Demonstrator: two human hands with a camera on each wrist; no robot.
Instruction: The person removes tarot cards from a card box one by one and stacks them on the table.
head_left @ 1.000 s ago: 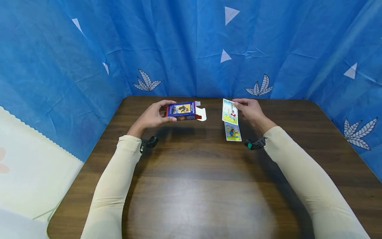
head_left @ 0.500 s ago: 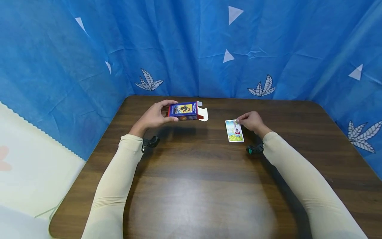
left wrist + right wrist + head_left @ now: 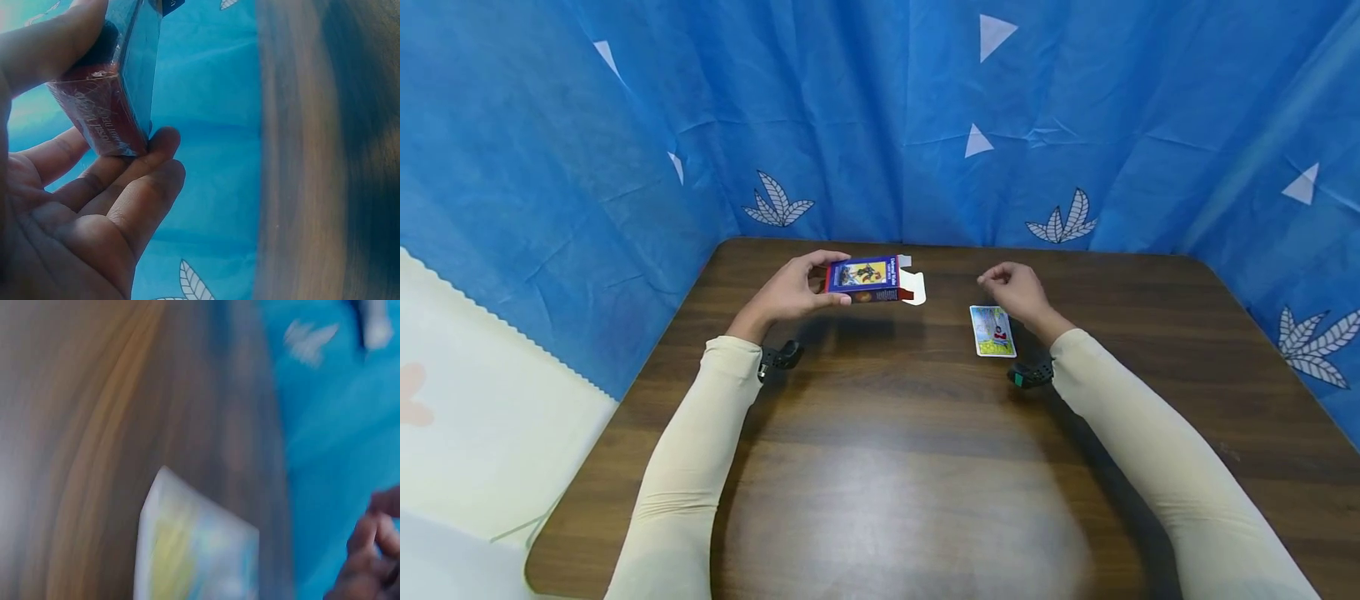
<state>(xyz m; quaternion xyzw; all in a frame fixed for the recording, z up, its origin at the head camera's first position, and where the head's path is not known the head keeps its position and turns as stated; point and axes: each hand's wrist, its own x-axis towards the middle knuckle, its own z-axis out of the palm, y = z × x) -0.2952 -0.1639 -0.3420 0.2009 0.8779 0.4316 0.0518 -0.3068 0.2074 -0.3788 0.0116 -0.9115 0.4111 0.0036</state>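
In the head view my left hand (image 3: pixel 793 287) holds a blue and red tarot card box (image 3: pixel 863 279) above the table, thumb on its near side and fingers behind. Its flaps stand unfolded at the right end. The left wrist view shows the red bottom end of the box (image 3: pixel 100 119) between thumb and fingers. A tarot card (image 3: pixel 993 332) lies face up on the table, and its picture is blurred in the right wrist view. Just above and right of that card is my right hand (image 3: pixel 1018 292), fingers loosely bent with nothing visible in them.
A dark brown wooden table (image 3: pixel 880 417) stretches beneath both arms. Behind its far edge hangs a blue curtain (image 3: pixel 850 125) with white triangles and leaf drawings. Pale cloth (image 3: pixel 475 442) shows at the left.
My right hand lowered its cards to the table and let them go, the top one covering the other. It then shifted up and left. The left hand kept the box nearly still.
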